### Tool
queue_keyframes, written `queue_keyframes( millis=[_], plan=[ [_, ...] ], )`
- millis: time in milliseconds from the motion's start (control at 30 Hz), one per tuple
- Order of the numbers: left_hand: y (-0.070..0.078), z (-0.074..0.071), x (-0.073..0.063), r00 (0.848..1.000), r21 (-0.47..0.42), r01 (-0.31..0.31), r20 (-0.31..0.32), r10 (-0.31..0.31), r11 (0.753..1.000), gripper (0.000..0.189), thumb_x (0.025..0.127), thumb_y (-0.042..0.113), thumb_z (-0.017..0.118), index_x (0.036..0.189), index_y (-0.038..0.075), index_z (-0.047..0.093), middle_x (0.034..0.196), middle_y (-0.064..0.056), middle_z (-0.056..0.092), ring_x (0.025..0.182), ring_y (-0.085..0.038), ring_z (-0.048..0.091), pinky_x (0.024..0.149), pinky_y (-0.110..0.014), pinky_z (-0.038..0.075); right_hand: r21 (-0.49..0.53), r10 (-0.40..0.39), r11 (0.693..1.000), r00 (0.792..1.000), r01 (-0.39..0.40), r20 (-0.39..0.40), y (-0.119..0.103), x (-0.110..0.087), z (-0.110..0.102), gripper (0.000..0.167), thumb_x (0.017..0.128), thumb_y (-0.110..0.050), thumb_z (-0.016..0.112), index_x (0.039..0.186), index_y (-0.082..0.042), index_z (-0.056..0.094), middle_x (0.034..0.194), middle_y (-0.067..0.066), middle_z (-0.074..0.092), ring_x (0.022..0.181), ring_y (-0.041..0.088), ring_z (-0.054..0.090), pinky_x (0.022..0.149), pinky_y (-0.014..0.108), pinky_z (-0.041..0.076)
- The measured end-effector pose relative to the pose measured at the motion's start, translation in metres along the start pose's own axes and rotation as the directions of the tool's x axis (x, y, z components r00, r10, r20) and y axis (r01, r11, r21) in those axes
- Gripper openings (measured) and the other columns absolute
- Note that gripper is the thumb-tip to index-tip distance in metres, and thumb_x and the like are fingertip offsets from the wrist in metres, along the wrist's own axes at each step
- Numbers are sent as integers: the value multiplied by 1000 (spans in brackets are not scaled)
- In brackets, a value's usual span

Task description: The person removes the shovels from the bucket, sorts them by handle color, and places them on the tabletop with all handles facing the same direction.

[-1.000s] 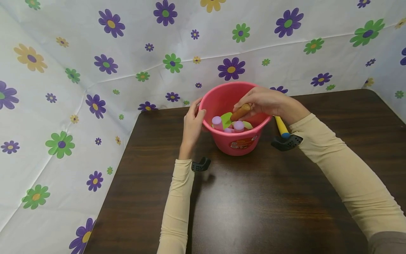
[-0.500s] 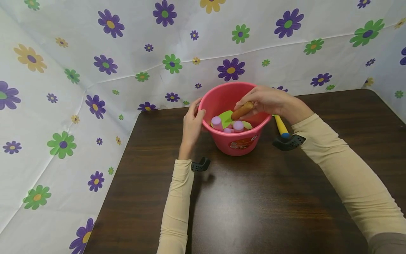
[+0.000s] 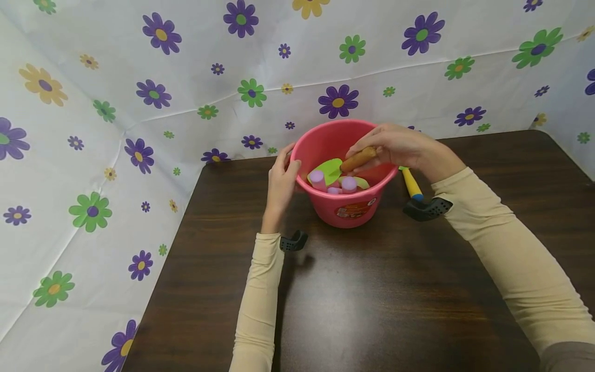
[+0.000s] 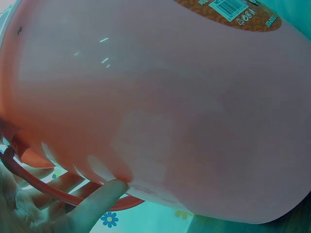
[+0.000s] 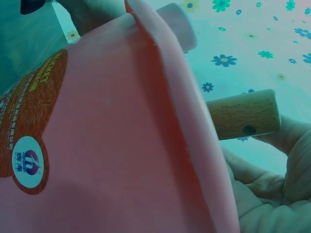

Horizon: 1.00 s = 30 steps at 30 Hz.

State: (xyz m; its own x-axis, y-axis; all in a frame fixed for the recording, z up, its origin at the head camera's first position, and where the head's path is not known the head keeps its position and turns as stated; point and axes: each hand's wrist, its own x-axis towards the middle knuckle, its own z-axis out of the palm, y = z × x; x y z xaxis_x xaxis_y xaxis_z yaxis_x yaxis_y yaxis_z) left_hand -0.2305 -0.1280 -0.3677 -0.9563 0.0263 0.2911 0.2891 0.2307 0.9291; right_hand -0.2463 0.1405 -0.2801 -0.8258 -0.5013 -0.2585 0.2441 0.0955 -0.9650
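Observation:
A pink bucket (image 3: 325,203) stands upright on the table. My left hand (image 3: 281,181) holds its left side near the rim. In the left wrist view, the thumb (image 4: 104,199) presses the outer wall, with the fingers further round beside the red carrying handle (image 4: 53,192). My right hand (image 3: 404,147) reaches over the right rim and grips the wooden handle (image 3: 359,159) of a small trowel. Its lime green blade (image 3: 329,171) lies inside the bucket, close to lilac-ended pink handles (image 3: 317,180). In the right wrist view, the wooden handle (image 5: 243,115) shows beyond the rim.
A yellow handle with a blue end (image 3: 412,185) lies on the table just right of the bucket, partly hidden by the right arm. A pale green piece (image 3: 361,182) lies in the bucket. A flowered white sheet (image 3: 195,62) hangs behind the dark wooden table (image 3: 372,299).
My right hand has moved slightly right and up with the trowel, and more of its green blade shows in the bucket. The left hand and the bucket stay in place.

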Motion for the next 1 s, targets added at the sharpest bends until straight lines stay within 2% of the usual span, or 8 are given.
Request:
queue_keyframes(
  millis=[333, 433, 600, 1000],
  plan=[
    [-1, 0, -1, 1000, -9, 2, 3, -2, 1000, 51, 100, 23, 55, 151, 16, 53, 141, -8, 63, 114, -29, 69, 80, -46, 63, 22, -12, 1000, 999, 13, -36, 2, -4, -2, 20, 98, -7, 63, 94, -5, 82, 111, 15, 73, 107, 32, 72, 92, 49, 57],
    [-1, 0, -1, 1000, -7, 1, 1, -1, 1000, 52, 100, 24, 56, 151, 17, 53, 141, -7, 63, 114, -27, 69, 80, -45, 63, 18, -12, 1000, 999, 13, -42, 3, -5, -1, 20, 98, -7, 63, 94, -5, 82, 110, 14, 73, 107, 32, 72, 91, 48, 58],
    [0, 0, -2, 1000, 0, -2, -8, 2, 1000, 53, 99, 25, 55, 151, 17, 52, 140, -6, 64, 113, -26, 68, 79, -44, 63, 39, -12, 999, 1000, 13, -28, 2, -5, -2, 20, 99, -7, 62, 95, -4, 82, 113, 16, 72, 106, 32, 72, 86, 45, 61],
    [0, 1, -2, 1000, 0, 18, -10, -18, 1000, 55, 97, 26, 56, 151, 18, 52, 140, -5, 64, 111, -25, 69, 77, -47, 63, 85, -21, 996, 1000, 22, -10, 2, -10, -7, 24, 101, -7, 59, 96, -4, 82, 109, 14, 75, 106, 31, 72, 93, 47, 58]
  ],
)
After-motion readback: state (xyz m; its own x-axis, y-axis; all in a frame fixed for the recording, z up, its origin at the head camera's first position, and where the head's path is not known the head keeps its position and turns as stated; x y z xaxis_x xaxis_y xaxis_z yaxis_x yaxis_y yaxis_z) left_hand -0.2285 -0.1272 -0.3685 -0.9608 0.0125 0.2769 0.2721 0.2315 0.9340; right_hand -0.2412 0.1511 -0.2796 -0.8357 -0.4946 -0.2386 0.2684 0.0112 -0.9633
